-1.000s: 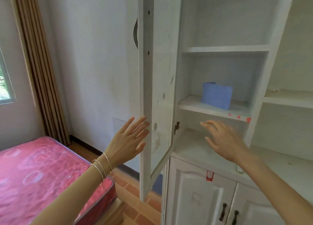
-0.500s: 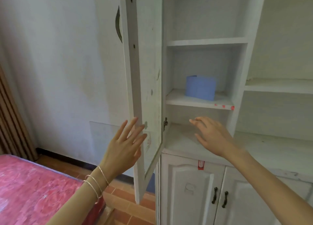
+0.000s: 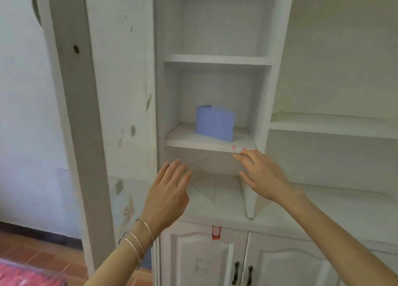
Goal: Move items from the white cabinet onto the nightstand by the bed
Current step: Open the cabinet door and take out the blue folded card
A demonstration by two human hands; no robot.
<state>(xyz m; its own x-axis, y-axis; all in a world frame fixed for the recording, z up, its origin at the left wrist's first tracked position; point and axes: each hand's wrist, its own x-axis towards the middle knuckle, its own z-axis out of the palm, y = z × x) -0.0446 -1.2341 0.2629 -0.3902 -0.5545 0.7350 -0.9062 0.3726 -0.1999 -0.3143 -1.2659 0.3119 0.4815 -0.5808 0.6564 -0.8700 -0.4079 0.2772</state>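
Blue item [image 3: 215, 123], blurred, unidentifiable

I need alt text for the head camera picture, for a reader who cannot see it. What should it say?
A person's open left hand and open right hand are raised before a white cabinet, just below the shelf where a blue folded item stands upright. The cabinet door stands open at the left; thin bangles circle the left wrist.

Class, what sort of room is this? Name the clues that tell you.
Probably a bedroom: a pink bed corner at lower left, a white cabinet with shelves and doors, and a terracotta tile floor.
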